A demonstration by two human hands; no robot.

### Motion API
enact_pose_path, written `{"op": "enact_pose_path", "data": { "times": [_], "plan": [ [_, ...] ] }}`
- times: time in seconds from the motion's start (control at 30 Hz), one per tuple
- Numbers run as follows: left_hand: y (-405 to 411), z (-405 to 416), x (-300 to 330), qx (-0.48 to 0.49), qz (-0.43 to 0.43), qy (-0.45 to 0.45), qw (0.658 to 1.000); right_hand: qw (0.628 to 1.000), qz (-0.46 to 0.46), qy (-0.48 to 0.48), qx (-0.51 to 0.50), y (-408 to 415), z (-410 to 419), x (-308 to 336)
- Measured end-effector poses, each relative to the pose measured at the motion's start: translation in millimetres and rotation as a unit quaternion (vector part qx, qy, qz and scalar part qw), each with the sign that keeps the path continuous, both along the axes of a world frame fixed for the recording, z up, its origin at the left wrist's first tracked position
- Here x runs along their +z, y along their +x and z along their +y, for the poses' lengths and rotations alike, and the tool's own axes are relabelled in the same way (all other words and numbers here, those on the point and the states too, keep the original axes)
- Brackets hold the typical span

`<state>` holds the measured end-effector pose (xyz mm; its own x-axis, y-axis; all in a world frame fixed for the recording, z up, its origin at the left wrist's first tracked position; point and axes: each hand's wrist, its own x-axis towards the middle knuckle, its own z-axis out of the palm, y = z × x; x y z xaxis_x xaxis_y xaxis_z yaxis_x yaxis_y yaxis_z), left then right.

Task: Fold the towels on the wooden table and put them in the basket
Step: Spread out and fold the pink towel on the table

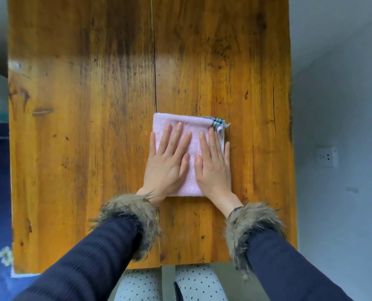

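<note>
Towel (189, 124), pink terry, folded to a compact rectangle and pressed flat under both palms. Left hand (166, 161) and right hand (213, 165) lie side by side on the towel, fingers straight and slightly spread, thumbs almost meeting over its middle; neither hand curls round or pinches the cloth. Such flat contact probably serves to smooth the layers and set the creases, so that the fold holds when the towel is lifted. The outermost fingers of each hand reach to or just past the towel's side edges, which spreads the pressure over nearly its whole width.

At the towel's far right corner a striped hem (218, 123) with loose threads shows, marking where the stacked edges meet. The towel rests on the wooden table (83, 127), just right of the seam between its two planks and nearer to the person than to the far end. Fur-trimmed cuffs (130, 216) on dark sleeves lie just nearer than the towel. No basket is in view, so its place relative to the towel cannot be told. Folding of this towel appears complete or nearly so; transfer to the basket is not yet done.
</note>
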<state>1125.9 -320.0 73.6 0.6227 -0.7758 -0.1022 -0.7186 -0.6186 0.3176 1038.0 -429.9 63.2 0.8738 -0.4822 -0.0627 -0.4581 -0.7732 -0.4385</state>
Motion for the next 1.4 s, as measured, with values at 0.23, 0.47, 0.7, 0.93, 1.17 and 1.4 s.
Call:
{"op": "enact_pose_path", "data": {
  "times": [0.23,0.47,0.7,0.93,1.17,1.4],
  "plan": [
    [8.0,31.6,33.6,0.257,0.137,-0.189,0.938,0.986,-0.061,0.108,-0.112,-20.8,-19.3,40.5],
    [17.4,32.0,42.7,0.395,0.41,-0.148,0.809,0.884,0.081,0.341,-0.31,4.2,-38.5,48.9],
    [14.0,19.2,46.3,0.396,0.447,-0.114,0.794,0.856,0.129,0.406,-0.294,12.4,-47.5,42.2],
    [-6.1,53.5,69.7,0.438,0.525,-0.169,0.71,0.855,0.155,0.459,-0.187,8.3,-35.7,80.5],
    [-44.7,144.1,125.9,0.499,0.509,-0.271,0.647,0.879,0.204,0.429,-0.032,30.3,24.5,133.8],
    [-96.6,277.7,172.3,0.589,0.413,-0.397,0.57,0.872,0.24,0.408,0.126,58.7,172.5,181.7]
  ]
}}
